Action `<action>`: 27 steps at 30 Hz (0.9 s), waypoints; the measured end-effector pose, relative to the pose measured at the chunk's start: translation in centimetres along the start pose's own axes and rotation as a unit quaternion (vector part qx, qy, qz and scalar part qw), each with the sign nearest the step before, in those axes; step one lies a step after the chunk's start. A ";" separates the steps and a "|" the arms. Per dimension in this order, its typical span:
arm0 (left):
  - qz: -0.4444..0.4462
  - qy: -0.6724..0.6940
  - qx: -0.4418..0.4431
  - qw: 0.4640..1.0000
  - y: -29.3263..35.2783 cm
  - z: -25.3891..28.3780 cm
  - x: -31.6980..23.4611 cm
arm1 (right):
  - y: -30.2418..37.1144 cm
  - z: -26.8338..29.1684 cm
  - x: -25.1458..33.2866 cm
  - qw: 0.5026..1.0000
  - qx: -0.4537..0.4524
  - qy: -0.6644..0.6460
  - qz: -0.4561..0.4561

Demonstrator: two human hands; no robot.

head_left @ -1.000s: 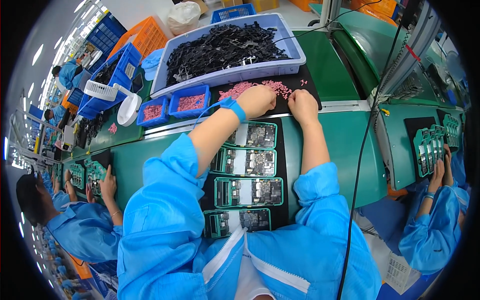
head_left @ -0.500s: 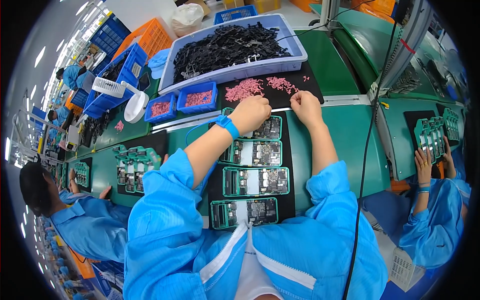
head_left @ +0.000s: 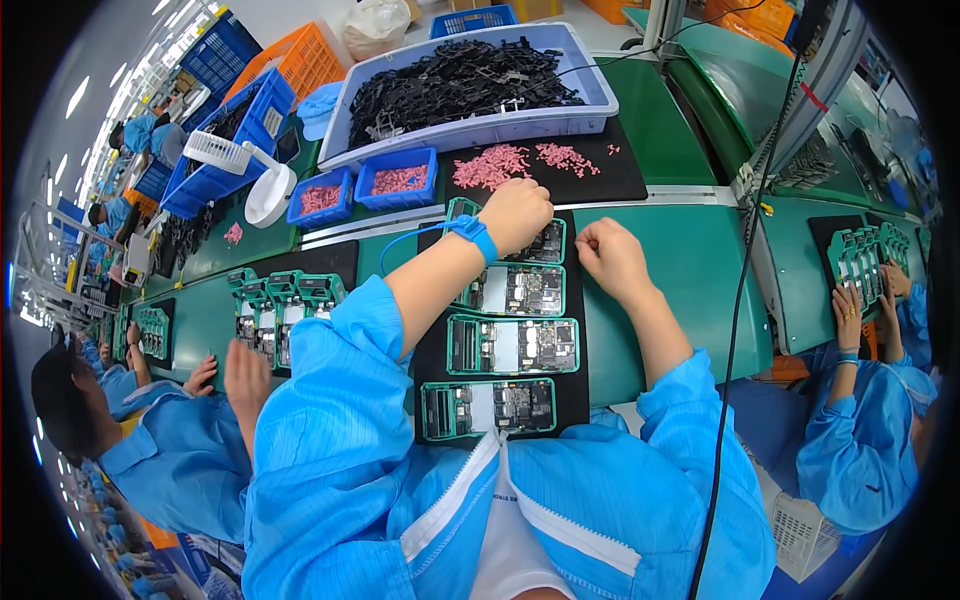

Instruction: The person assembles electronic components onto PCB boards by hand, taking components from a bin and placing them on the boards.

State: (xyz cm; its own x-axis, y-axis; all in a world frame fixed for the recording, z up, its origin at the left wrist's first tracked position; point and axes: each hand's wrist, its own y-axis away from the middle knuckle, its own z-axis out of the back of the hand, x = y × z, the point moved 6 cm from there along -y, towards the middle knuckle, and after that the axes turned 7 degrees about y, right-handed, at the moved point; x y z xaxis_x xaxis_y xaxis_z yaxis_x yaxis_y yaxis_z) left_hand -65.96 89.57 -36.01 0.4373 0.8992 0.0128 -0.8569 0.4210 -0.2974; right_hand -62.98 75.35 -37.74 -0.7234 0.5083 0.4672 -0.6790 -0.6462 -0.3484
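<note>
My left hand [head_left: 515,218], with a blue wrist strap [head_left: 472,237], is closed over the farthest phone circuit board [head_left: 548,243] in a green frame. Its fingertips point down and are hidden, so what they pinch does not show. Just right of that frame, my right hand [head_left: 612,258] has its fingers curled together; anything in them is too small to make out. Nearer to me, more green-framed phone boards [head_left: 540,345] lie in a column on a black mat [head_left: 572,405]. Beyond my hands, small pink pieces [head_left: 492,166] lie in loose heaps on another black mat [head_left: 625,180].
A large pale-blue bin [head_left: 600,100] of black plastic parts [head_left: 455,90] stands at the back. Two small blue trays [head_left: 432,180] hold pink pieces, beside a white fan [head_left: 268,195]. A black cable [head_left: 735,320] hangs at the right. Co-workers handle similar boards on both sides.
My right hand has come back from beside the pink pieces toward the board column. My left hand has shifted slightly over the farthest board. The left co-worker's hand has risen into view.
</note>
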 end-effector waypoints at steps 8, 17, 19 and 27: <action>0.019 0.012 0.001 1.000 1.4 -0.1 -0.4 | 1.2 -0.7 3.7 0.995 0.037 -0.034 0.088; 0.010 0.050 -0.017 0.999 2.3 -0.4 -0.3 | 0.7 -1.9 6.1 0.981 0.053 0.039 0.181; 0.009 0.055 -0.030 0.998 2.4 -0.3 -0.2 | 0.7 -1.7 6.7 0.974 0.052 0.080 0.205; 0.005 0.052 -0.040 0.998 2.3 -0.3 -0.2 | 0.9 -1.5 6.9 0.959 0.060 0.098 0.258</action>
State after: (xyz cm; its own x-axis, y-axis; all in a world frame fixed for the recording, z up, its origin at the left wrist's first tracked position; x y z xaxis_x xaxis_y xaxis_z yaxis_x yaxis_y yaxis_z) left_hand -67.95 90.32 -36.97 0.4578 0.8847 -0.0883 -0.8387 0.3968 -0.3730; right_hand -68.81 79.13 -36.04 -0.9770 0.1931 0.0910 -0.2134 -0.8956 -0.3904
